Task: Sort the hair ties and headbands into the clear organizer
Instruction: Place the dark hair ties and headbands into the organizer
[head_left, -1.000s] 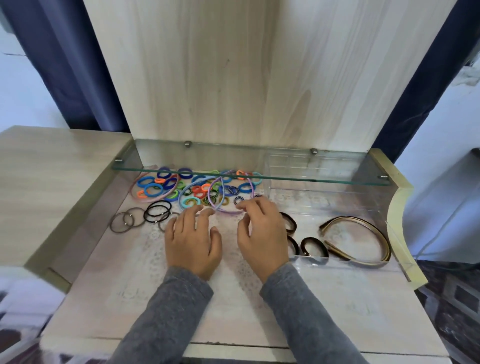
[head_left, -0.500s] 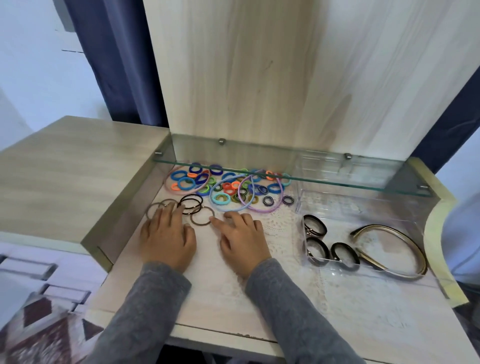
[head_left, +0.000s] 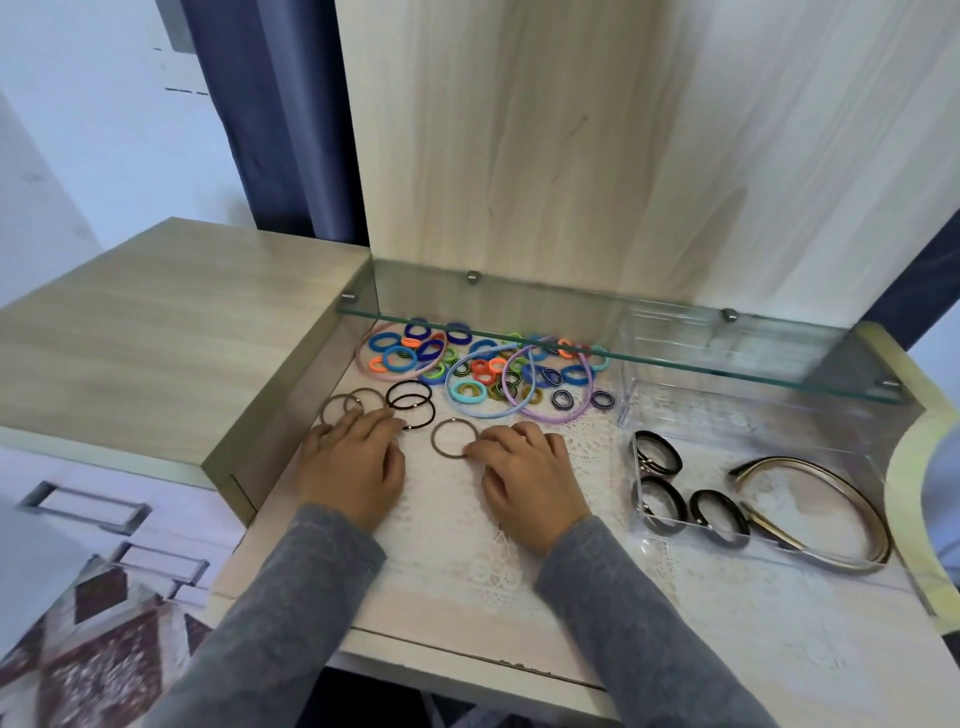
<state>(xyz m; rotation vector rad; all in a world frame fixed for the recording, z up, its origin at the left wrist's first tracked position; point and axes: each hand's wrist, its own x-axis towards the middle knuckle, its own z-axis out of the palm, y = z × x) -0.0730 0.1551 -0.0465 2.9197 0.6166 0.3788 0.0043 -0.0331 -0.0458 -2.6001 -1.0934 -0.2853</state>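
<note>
Both your hands are palm-down & low, side by side w/ a gap between, not touching each other. L hand (head_left: 353, 467): fingers loosely spread, slightly bent, tips pointing fwd & a bit to the R, thumb lying along the inner edge. R hand (head_left: 527, 475): knuckles raised, fingers bent, tips angled fwd-left, index reaching furthest toward the L hand. Neither hand is curled round anything. Wrists approx straight. Your forearms come up from the bottom edge, converging slightly, L sleeve (head_left: 291, 613) & R sleeve (head_left: 623, 623) grey, covering to the wrists.
</note>
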